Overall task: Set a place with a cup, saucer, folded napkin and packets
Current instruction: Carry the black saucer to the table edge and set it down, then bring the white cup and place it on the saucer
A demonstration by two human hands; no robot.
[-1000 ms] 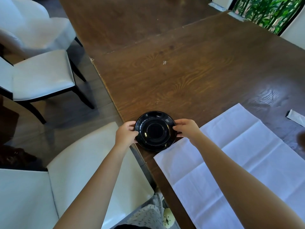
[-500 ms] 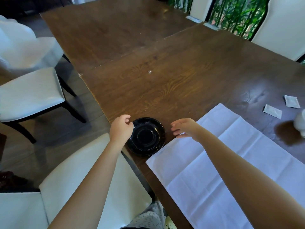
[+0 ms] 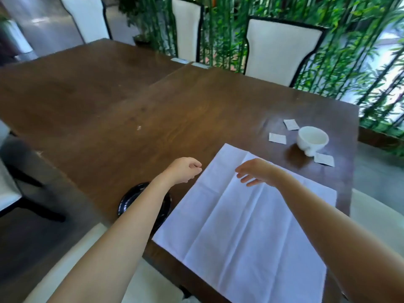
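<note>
— Since the black saucer [image 3: 129,199] sits at the near table edge, about seven o'clock from the napkin, why is neither hand on it?

— It looks placed, I'd judge. The left forearm crosses over it and hides most of it; only a glossy dark rim shows. The left hand [image 3: 184,170] hangs above the wood at the napkin's nine o'clock edge, fingers loosely curled, gripping nothing.

— And the right hand [image 3: 254,171]?

— Over the napkin's far part, toward twelve o'clock, fingers spread and slightly bent, empty. Whether the tips touch the cloth I cannot tell.

— So the white napkin [image 3: 247,226] comes next?

— Probably. It lies fully unfolded and flat, a thin white square set cornerwise, one corner overhanging the table's near edge. Crisp crease lines cross it, which should guide the folds.

— Where's the rest?

— The white cup [image 3: 312,138] stands upright at two o'clock from the napkin, smooth, rounded, seemingly ceramic, well apart from the saucer. Three small flat white packets [image 3: 277,138] lie around it, one just beside its base.

— And the surface?

— The wooden table [image 3: 153,101] is dark and polished, its grain plain to see, so cloth may slide easily on it.
</note>
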